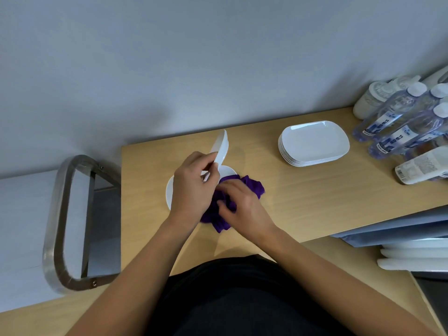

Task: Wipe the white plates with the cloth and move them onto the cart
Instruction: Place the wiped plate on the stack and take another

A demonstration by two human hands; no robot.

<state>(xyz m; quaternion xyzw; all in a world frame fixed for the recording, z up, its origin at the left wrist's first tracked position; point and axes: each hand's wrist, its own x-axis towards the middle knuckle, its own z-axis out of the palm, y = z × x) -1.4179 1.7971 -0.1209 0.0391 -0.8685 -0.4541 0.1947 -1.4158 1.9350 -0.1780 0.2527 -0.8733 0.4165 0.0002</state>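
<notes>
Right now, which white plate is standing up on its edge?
The white plate gripped by the left hand. It is tipped up on edge; the round plate under the purple cloth and the stacked rectangular plates lie flat.

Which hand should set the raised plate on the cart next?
Left. The left hand grips the tilted plate, and the cart stands on that side. The right hand holds the purple cloth.
</notes>
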